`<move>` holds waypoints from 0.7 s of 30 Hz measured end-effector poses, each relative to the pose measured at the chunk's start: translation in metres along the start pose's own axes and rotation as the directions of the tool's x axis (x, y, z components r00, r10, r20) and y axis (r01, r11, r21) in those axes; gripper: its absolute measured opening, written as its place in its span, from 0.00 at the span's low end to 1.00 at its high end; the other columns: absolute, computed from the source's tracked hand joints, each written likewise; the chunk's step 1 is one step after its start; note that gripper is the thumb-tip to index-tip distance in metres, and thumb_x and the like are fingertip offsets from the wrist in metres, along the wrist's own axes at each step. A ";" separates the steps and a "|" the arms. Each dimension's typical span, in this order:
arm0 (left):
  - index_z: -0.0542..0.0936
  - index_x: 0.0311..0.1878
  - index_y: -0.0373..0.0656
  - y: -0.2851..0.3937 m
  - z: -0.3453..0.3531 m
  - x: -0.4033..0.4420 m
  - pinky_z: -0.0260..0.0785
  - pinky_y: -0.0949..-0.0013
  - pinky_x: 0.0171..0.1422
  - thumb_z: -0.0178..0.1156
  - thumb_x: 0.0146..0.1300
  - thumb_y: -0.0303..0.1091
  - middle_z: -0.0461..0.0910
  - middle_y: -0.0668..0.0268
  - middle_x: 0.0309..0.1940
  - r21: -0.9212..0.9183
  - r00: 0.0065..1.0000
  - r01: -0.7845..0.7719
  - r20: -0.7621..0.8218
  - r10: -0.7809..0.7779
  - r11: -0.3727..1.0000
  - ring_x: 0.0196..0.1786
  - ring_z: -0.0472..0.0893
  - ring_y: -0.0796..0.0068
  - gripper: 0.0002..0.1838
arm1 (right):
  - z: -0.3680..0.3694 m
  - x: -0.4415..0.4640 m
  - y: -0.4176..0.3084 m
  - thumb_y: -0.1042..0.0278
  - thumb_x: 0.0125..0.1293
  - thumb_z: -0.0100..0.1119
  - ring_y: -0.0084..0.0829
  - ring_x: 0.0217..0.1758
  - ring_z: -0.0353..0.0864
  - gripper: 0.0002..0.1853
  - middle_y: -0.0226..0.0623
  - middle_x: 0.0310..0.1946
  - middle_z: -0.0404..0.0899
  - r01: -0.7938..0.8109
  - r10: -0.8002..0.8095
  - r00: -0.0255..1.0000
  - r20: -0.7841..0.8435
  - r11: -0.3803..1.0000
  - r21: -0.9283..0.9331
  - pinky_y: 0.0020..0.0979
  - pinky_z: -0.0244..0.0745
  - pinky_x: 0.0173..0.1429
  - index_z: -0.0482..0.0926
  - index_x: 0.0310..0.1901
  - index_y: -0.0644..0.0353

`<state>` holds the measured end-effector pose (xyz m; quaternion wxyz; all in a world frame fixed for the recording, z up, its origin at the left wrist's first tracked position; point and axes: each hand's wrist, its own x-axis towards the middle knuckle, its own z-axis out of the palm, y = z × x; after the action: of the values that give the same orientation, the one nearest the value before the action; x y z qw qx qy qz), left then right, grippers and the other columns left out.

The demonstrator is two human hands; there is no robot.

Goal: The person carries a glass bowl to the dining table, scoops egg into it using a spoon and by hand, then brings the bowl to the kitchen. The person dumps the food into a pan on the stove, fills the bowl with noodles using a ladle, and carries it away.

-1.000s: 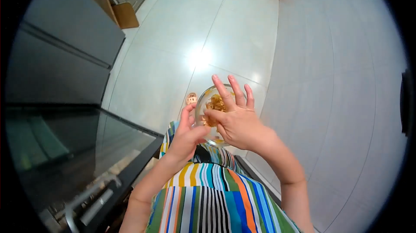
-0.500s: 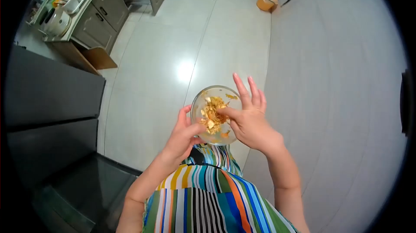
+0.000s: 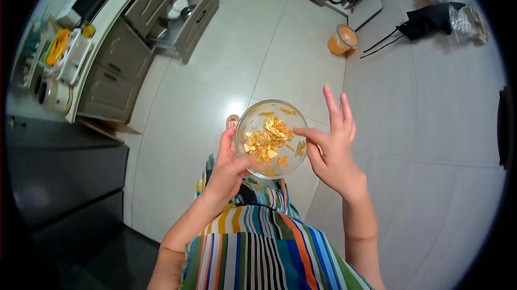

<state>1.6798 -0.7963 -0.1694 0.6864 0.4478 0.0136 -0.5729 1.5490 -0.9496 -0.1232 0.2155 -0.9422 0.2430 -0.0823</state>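
Observation:
My left hand [image 3: 229, 168] grips a clear glass bowl [image 3: 293, 164] by its left side, with the thumb over the rim. In the bowl lies a loose food mix [image 3: 269, 139] of yellow-brown shreds, pale chunks and orange bits. Several scraps cling to the inner wall. At the bowl's right side is my right hand [image 3: 336, 152], open, its index finger reaching over the rim near the food. The thumb is beside the rim, while other fingers stretch upward, apart. No food piece can be made out in the right hand.
An open drawer [image 3: 196, 23] with dishes juts from the grey cabinets at upper left. An orange bin [image 3: 342, 40] stands by the wall on the tiled floor [image 3: 183, 128]. A black bag [image 3: 431, 20] hangs at upper right. Dark appliance panels [image 3: 64, 166] line the left.
My right hand has drawn back rightward from the middle of the food to the rim. The view has shifted, showing more of the room ahead and a foot beyond the bowl.

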 end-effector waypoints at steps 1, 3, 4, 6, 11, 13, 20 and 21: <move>0.51 0.60 0.45 0.000 0.006 -0.004 0.72 0.69 0.48 0.53 0.50 0.19 0.62 0.61 0.56 -0.036 1.000 -0.012 0.014 0.012 0.999 0.55 0.71 0.68 0.34 | 0.002 -0.006 0.002 0.74 0.49 0.52 0.60 0.70 0.36 0.12 0.47 0.69 0.42 -0.024 0.021 0.995 -0.094 0.999 -0.032 0.61 0.35 0.65 0.82 0.34 0.52; 0.51 0.60 0.45 0.024 0.021 0.006 0.71 0.68 0.50 0.54 0.49 0.19 0.62 0.61 0.55 -0.002 0.997 -0.050 0.059 0.050 0.999 0.55 0.70 0.67 0.35 | 0.000 0.016 -0.014 0.74 0.49 0.53 0.60 0.70 0.35 0.12 0.47 0.69 0.42 -0.090 0.076 0.992 -0.100 0.984 -0.151 0.61 0.35 0.65 0.82 0.35 0.53; 0.51 0.60 0.45 0.031 0.024 0.008 0.71 0.67 0.52 0.55 0.48 0.18 0.63 0.60 0.54 0.021 0.993 -0.080 0.090 0.078 0.997 0.56 0.69 0.66 0.36 | 0.002 0.022 -0.023 0.74 0.49 0.53 0.61 0.70 0.35 0.12 0.48 0.69 0.42 -0.123 0.100 0.988 -0.119 0.971 -0.207 0.61 0.35 0.65 0.82 0.35 0.53; 0.51 0.60 0.45 0.038 0.026 0.012 0.70 0.66 0.53 0.57 0.47 0.18 0.63 0.60 0.53 0.079 0.980 -0.132 0.157 0.118 0.988 0.56 0.69 0.66 0.37 | 0.005 0.024 -0.045 0.74 0.50 0.54 0.61 0.70 0.34 0.11 0.48 0.69 0.43 -0.122 0.101 0.984 -0.149 0.982 -0.142 0.61 0.34 0.65 0.83 0.35 0.53; 0.50 0.60 0.44 0.037 0.036 -0.008 0.68 0.64 0.56 0.59 0.45 0.17 0.63 0.59 0.52 0.076 0.970 -0.137 0.213 0.118 0.988 0.56 0.69 0.64 0.39 | -0.033 -0.016 -0.061 0.73 0.52 0.55 0.61 0.70 0.35 0.09 0.48 0.69 0.44 -0.113 0.115 0.983 -0.145 0.993 0.027 0.60 0.35 0.64 0.83 0.34 0.51; 0.50 0.60 0.45 0.039 0.032 0.002 0.68 0.64 0.56 0.59 0.45 0.17 0.64 0.58 0.52 0.065 0.968 -0.134 0.220 0.117 0.989 0.56 0.69 0.63 0.40 | -0.030 -0.017 -0.052 0.72 0.52 0.56 0.60 0.70 0.36 0.08 0.47 0.69 0.45 -0.152 0.142 0.945 -0.294 0.988 -0.012 0.59 0.36 0.64 0.83 0.33 0.51; 0.46 0.62 0.47 0.007 0.033 -0.020 0.67 0.63 0.56 0.54 0.47 0.17 0.63 0.55 0.55 0.025 0.931 -0.145 0.343 0.128 0.989 0.57 0.70 0.62 0.40 | -0.015 -0.063 -0.047 0.71 0.49 0.64 0.54 0.69 0.44 0.04 0.45 0.66 0.51 -0.154 0.141 0.860 -0.491 0.988 0.014 0.51 0.41 0.65 0.82 0.29 0.52; 0.46 0.63 0.48 0.011 0.033 -0.022 0.67 0.63 0.56 0.53 0.48 0.18 0.63 0.54 0.55 0.023 0.928 -0.153 0.347 0.136 0.988 0.57 0.70 0.62 0.40 | -0.017 -0.061 -0.051 0.71 0.48 0.65 0.53 0.69 0.45 0.04 0.44 0.66 0.53 -0.163 0.147 0.843 -0.518 0.987 0.014 0.50 0.43 0.66 0.82 0.28 0.52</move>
<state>1.6648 -0.8008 -0.1314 0.7072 0.3573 -0.1537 -0.5904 1.5131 -0.8853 -0.0881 0.1337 -0.8658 0.3684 -0.3110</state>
